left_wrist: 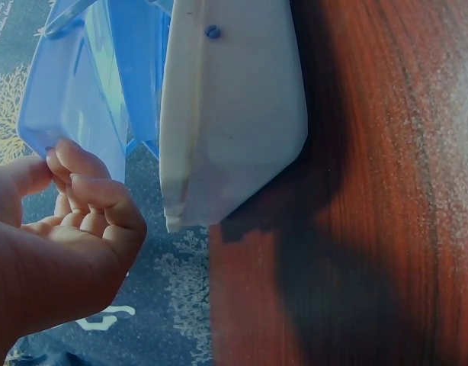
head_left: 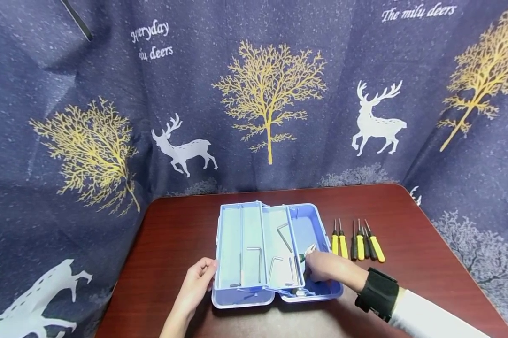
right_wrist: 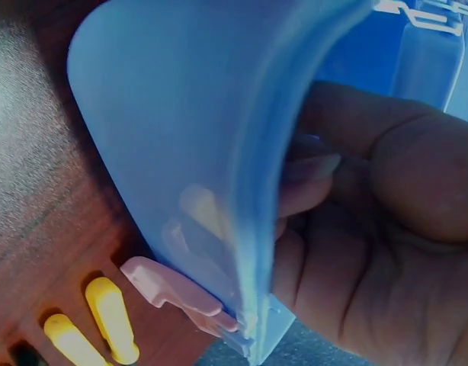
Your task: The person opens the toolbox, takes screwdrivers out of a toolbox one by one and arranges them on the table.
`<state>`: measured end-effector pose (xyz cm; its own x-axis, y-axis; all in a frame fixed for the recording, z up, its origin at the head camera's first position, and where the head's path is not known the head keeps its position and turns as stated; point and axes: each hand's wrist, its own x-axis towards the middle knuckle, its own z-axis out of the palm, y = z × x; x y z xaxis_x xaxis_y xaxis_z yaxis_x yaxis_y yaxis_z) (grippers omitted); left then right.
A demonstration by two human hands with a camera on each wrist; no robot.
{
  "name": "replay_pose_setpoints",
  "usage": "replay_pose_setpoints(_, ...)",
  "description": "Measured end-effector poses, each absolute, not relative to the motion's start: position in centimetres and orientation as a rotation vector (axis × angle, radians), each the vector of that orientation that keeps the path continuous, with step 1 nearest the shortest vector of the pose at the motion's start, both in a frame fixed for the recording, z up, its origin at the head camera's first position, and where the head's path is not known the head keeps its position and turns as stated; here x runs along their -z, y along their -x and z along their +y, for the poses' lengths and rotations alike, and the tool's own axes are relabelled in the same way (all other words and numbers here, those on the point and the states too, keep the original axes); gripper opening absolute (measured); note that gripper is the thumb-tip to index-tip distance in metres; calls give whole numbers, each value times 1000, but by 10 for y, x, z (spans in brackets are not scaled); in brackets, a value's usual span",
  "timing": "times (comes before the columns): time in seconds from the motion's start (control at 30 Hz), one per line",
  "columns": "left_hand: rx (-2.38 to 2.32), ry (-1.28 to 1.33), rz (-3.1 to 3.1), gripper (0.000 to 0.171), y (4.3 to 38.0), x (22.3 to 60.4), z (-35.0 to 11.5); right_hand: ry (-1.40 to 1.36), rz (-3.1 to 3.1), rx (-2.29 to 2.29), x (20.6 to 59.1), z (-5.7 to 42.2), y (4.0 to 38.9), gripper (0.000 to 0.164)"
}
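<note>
A blue toolbox [head_left: 244,299] stands unfolded on the table, its pale trays [head_left: 230,234] spread to the left. My left hand [head_left: 199,280] is at the outer left tray, thumb and forefinger pinching its edge; the left wrist view shows the pinched tray corner [left_wrist: 37,139]. My right hand [head_left: 323,266] reaches into the deep right compartment [head_left: 305,220] with curled fingers. Beside its knuckles shows the silver head of a tool [head_left: 310,249] with a dark green part; the hand covers the rest. In the right wrist view the box wall [right_wrist: 165,137] hides the fingertips partly.
Several hex keys [head_left: 260,265] lie in the trays. Right of the box, several screwdrivers [head_left: 359,246] with yellow or black handles lie on the reddish-brown table [head_left: 173,225]. A pink latch [right_wrist: 173,290] sticks out from the box's side. Behind hangs a dark blue curtain [head_left: 245,178].
</note>
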<state>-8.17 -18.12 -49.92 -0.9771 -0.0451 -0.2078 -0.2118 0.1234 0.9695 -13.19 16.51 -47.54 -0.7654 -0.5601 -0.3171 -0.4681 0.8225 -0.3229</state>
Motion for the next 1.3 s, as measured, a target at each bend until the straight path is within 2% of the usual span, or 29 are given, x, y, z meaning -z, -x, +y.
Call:
replay_pose_setpoints(0.2, -1981, 261, 2255, 21, 81, 499, -181, 802, 2703, 524, 476, 169, 127, 36)
replay_pose_setpoints(0.5, -1973, 270, 2259, 21, 80, 500, -182, 754, 2685, 644, 455, 182, 122, 27)
replay_pose_setpoints(0.7, -1961, 256, 2269, 22, 80, 499, -183, 572, 2760, 594, 442, 194, 120, 22)
replay_pose_setpoints(0.83, -1955, 263, 2272, 21, 80, 499, -184, 551, 2860, 619, 438, 209, 121, 22)
replay_pose_setpoints(1.1, -1969, 249, 2293, 22, 78, 501, -185, 554, 3034, 629, 433, 244, 125, 10)
replay_pose_setpoints(1.3, -1975, 251, 2303, 21, 77, 501, -187, 324, 3022, 740, 432, 280, 129, 8)
